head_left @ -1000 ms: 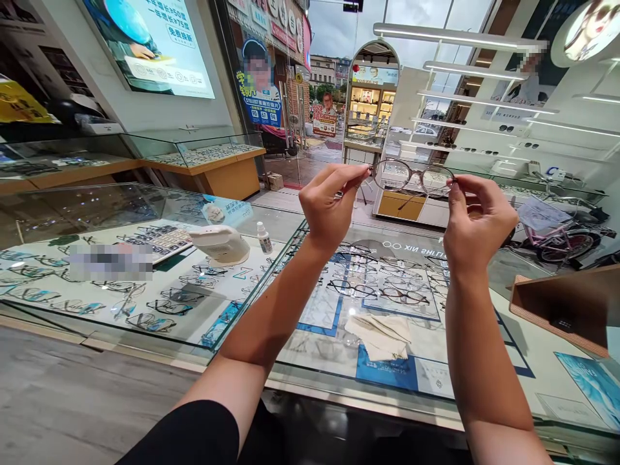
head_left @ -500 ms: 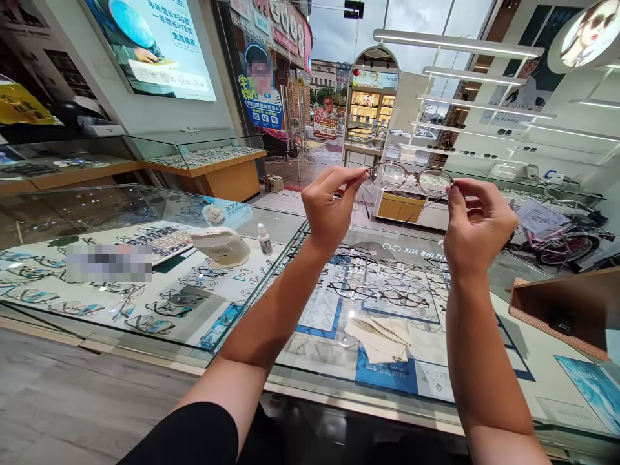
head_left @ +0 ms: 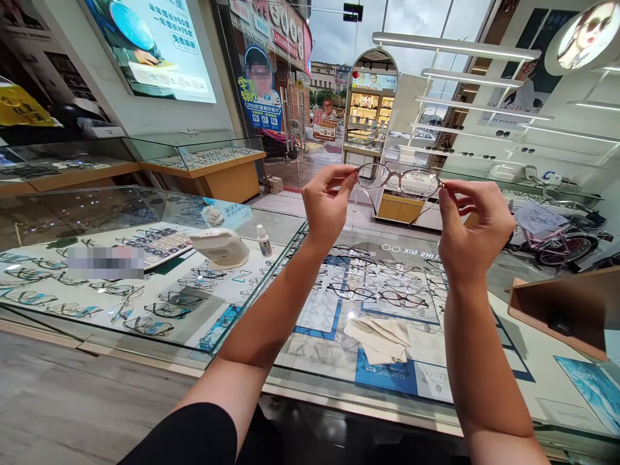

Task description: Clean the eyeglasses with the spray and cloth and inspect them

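Observation:
I hold up a pair of thin-rimmed glasses [head_left: 400, 181] at arm's length over a glass display counter [head_left: 339, 361]. My left hand [head_left: 327, 206] pinches the frame's left end between thumb and fingers. My right hand [head_left: 472, 226] pinches the right end the same way. The lenses face me, and the temples hang down behind them. A folded cream cleaning cloth [head_left: 382, 339] lies on the counter glass below my hands. Rows of glasses [head_left: 382, 294] sit inside the case.
A white device [head_left: 220, 247] and a small white dropper bottle [head_left: 264, 240] stand on the left showcase. A wooden tray [head_left: 564, 310] sits at the right edge. Shelves with sunglasses line the right wall. A pink bicycle [head_left: 557, 242] stands beyond the counter.
Both hands have shifted the glasses slightly left and a little higher. The grip on both ends is unchanged.

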A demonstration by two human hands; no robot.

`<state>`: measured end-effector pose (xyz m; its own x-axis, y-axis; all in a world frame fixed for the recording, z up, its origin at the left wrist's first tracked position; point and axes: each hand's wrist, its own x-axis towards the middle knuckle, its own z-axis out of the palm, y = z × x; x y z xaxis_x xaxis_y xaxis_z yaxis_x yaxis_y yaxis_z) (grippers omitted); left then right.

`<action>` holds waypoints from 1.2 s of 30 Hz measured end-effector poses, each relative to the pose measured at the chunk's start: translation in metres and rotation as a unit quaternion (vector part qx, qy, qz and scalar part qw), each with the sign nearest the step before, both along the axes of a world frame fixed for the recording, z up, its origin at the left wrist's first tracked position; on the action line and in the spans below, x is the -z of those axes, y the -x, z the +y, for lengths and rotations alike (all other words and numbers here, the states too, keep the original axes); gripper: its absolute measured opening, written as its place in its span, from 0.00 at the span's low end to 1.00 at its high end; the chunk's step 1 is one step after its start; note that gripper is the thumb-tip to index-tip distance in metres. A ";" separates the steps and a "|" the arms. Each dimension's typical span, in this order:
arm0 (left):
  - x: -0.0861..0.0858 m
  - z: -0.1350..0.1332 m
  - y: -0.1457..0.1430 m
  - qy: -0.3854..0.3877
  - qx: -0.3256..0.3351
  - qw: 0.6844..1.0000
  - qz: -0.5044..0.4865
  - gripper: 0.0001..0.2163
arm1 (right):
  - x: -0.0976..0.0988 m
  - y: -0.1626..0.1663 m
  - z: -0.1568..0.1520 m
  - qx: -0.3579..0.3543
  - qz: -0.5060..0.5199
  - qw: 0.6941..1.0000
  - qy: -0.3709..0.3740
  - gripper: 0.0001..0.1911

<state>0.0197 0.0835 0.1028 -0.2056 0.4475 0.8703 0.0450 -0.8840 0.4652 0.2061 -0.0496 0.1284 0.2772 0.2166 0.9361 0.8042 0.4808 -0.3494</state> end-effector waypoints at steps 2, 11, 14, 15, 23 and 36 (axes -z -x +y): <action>0.000 0.001 0.000 0.000 -0.002 1.000 0.003 0.04 | 0.000 0.000 0.000 -0.001 -0.002 1.000 -0.001 0.07; -0.005 -0.006 0.004 -0.022 -0.028 0.999 0.004 0.05 | 0.004 -0.011 0.011 -0.039 0.020 0.998 0.052 0.10; -0.006 -0.008 0.005 -0.024 -0.022 0.999 -0.002 0.05 | 0.004 -0.012 0.011 -0.066 0.029 0.996 0.059 0.11; -0.007 -0.008 0.005 -0.024 -0.018 1.000 -0.005 0.05 | 0.003 -0.013 0.011 -0.081 0.030 0.994 0.062 0.11; -0.006 -0.007 0.003 0.004 0.021 1.000 0.001 0.05 | -0.002 -0.035 0.014 -0.291 0.056 0.945 0.140 0.15; -0.018 -0.083 0.014 0.162 0.043 0.877 0.450 0.08 | -0.023 -0.048 -0.007 -0.440 0.164 0.880 0.067 0.17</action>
<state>0.0053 0.0008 0.1204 0.5462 0.6815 0.4870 0.4620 -0.7301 0.5035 0.2541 -0.0570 0.1517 0.1978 0.5856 0.7861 -0.0141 0.8035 -0.5951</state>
